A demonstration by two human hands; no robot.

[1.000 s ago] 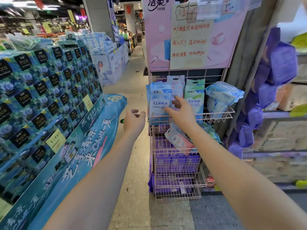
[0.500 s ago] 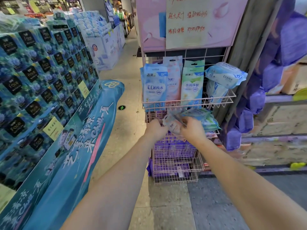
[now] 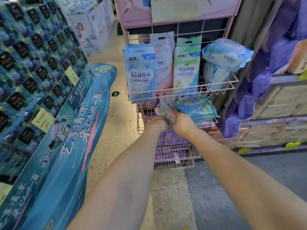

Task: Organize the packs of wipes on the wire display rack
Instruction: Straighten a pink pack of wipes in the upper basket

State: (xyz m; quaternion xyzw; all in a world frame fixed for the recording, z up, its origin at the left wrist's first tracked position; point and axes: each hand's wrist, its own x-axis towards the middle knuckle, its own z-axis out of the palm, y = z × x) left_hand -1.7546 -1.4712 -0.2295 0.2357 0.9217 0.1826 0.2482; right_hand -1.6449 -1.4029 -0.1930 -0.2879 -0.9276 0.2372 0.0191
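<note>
Fingers: both the right hand [image 3: 182, 122] and the left hand [image 3: 157, 125] are curled in on one small pale pink-and-white soft plastic pack of wipes [image 3: 164, 109], which is held between them. Motion blur hides the individual fingertips, so I cannot tell how firm the hold is.

Location: the small pack sits at the front of the second tier of the pink wire display rack [image 3: 181, 93], just under the top basket's front rail. It is next to a slumped pile of flat green-and-blue wipe packs [image 3: 194, 107]. Whether it touches them I cannot tell.

Above: standing upright in the top basket are a blue flat pack [image 3: 141, 72], a pale pink flat pack [image 3: 163, 68] and a green flat pack [image 3: 186, 67]. To their right are two bulky blue-and-white soft packs [image 3: 226, 54], the upper one lying across the lower.

Risks (judgement):
- The film looks slick, so the pack could slide out and drop through to the lower tiers if either hand lets go early.
- The pile leans toward the shelf's outer edge, so a nudge from the right wrist could push packs off.
- If the hands lift carelessly, the knuckles may catch the rail and tip the upright packs.
- The top bulky pack looks poorly seated, and shaking the rack could dislodge it.
</note>
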